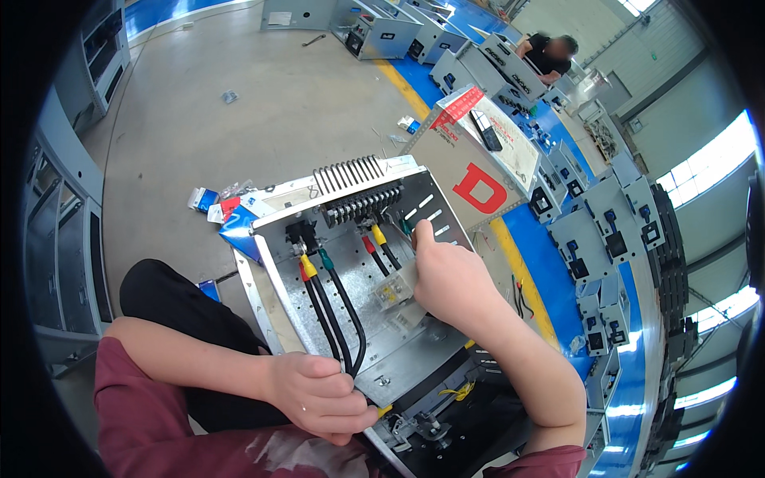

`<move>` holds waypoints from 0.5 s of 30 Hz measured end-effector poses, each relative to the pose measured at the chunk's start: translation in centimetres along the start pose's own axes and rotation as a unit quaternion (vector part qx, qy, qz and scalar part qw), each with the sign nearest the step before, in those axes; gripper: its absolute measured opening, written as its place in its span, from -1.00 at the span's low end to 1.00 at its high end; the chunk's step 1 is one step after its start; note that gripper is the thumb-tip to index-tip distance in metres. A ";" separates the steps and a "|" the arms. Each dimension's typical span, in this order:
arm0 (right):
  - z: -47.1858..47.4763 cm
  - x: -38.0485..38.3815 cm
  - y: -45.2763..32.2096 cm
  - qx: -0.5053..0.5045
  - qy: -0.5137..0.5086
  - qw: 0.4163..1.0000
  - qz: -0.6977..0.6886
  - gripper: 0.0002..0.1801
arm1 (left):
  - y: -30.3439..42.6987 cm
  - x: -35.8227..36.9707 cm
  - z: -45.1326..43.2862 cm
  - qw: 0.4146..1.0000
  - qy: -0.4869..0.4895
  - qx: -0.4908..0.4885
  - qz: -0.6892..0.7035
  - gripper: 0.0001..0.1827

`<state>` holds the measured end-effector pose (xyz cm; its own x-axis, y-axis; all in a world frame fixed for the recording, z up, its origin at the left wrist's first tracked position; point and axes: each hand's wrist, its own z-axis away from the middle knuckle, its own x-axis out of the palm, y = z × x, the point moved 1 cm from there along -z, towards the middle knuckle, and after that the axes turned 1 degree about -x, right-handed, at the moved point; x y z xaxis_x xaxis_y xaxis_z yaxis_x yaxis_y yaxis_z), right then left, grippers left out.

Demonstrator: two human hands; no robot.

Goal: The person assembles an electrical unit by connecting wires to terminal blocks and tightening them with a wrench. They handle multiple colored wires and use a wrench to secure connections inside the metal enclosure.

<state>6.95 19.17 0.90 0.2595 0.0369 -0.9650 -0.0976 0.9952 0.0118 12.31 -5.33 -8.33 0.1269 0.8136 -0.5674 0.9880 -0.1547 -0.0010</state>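
My left hand [323, 391] is curled in a fist around the lower run of black cables [342, 334] with red, yellow and green end sleeves. Their upper ends meet a black terminal part [302, 234] inside the open metal enclosure [382, 358]. Farther right, my right hand [451, 281] is curled beside a green cable sleeve [406, 227], under the black terminal strip [364, 206]; what its fingers hold is hidden. Two more cables, with a red sleeve [367, 244] and a yellow sleeve [378, 234], hang left of it. A clear-covered component [394, 290] sits below them.
A cardboard box [442, 161] behind the enclosure carries a phone [485, 130]. Small blue-and-white boxes [203, 199] lie at left. Grey cabinets [66, 239] stand far left; more enclosures [597, 239] line the blue floor at right. A co-worker [547, 57] is at the back. A spanner [314, 40] lies on the floor.
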 end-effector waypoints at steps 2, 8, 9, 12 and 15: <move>0.1 -0.6 0.1 0.001 0.024 0.999 -0.035 -0.57 | 0.0 0.0 0.0 1.000 0.000 0.000 0.003 -0.63; -1.8 -2.4 1.1 -0.055 0.219 0.951 -0.214 -0.82 | 0.1 0.0 -0.1 1.000 -0.006 0.002 0.007 -0.64; -2.7 -2.4 1.1 -0.063 0.249 0.935 -0.247 -0.83 | 0.1 0.1 -0.1 1.000 -0.006 0.001 0.008 -0.64; -4.6 -1.8 1.1 -0.072 0.314 0.904 -0.281 -0.79 | 0.1 0.1 -0.2 1.000 0.004 -0.005 0.011 -0.66; -4.3 -2.3 1.6 -0.063 0.321 0.910 -0.254 -0.79 | 0.1 0.3 -0.4 1.000 0.015 -0.006 -0.004 -0.69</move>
<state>2.03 20.29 1.96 -0.3094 -0.5256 -0.7924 -0.2409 0.8495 -0.4694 12.52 -4.84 -8.18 0.1221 0.8308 -0.5430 0.9898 -0.1420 0.0053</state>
